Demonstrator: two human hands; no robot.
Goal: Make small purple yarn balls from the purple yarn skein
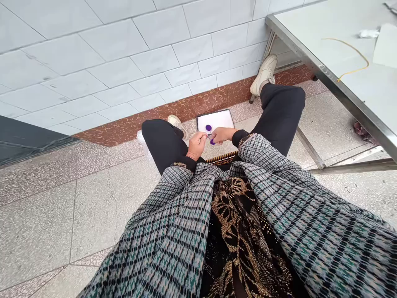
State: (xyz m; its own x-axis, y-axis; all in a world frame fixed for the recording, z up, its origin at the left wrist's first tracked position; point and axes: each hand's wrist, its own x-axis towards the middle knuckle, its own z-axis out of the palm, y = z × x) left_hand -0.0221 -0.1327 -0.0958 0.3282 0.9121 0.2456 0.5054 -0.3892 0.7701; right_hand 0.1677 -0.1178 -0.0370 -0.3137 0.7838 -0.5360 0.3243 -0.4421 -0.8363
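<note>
between hands [196, 145], thin strand [209, 135] sideways

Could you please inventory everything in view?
Round pieces: two, purple, centre
Tray: one, white, dark-rimmed, beyond them
Table: one, pale, right
Cord: one, yellow, on table
Sheet: one, white, table's right
Small items: two, white, dark, table's right
Crumpled item: one, dull purple, below table
Plastic: one, clear, left of centre
Panel: one, dark, far left
Wall: one, white-tiled, red-brown base, ahead
Floor: one, speckled grey, below
Shoes: two, off-white, ahead
Trousers: one, black, ahead
Jacket: one, checked, torso
Shirt: one, black-gold, centre
Left hand: one, bare, centre
Right hand: one, bare, centre
</note>
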